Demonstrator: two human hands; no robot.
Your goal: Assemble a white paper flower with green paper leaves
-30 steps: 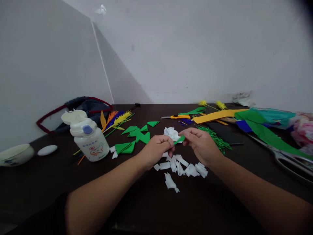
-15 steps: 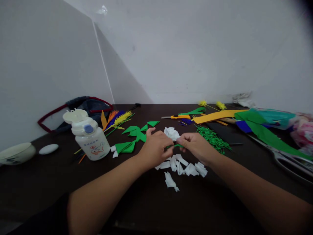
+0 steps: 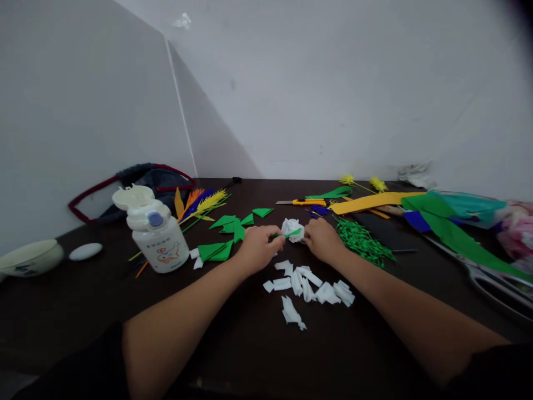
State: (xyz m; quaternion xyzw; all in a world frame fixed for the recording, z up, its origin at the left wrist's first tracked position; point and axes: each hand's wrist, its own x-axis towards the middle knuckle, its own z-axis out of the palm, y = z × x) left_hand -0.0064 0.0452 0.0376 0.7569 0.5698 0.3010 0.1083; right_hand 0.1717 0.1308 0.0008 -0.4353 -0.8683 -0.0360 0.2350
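My left hand (image 3: 262,243) is closed in a pinch on a small green paper piece (image 3: 293,232). The free end of that piece points right and lies over a white crumpled wad (image 3: 288,225). At the right edge of the wad is my right hand (image 3: 322,240), its fingers curled together; whether they grip the wad's edge or something small is hidden. Nearer to me lie several white paper scraps (image 3: 308,289). Left of my left hand are folded green paper pieces (image 3: 216,251), and right of my right hand is a heap of green shreds (image 3: 361,241).
At left stand a white bottle (image 3: 160,244) with its lid up and a bowl (image 3: 31,258), with a white oval object (image 3: 85,251) between them. A yellow utility knife (image 3: 308,202) lies behind the wad. Scissors (image 3: 491,280) and paper strips (image 3: 375,201) are at right.
My hands have moved apart. The green piece, earlier between both hands, now extends from the left hand over the white wad, and the right hand has come to the wad's right edge.
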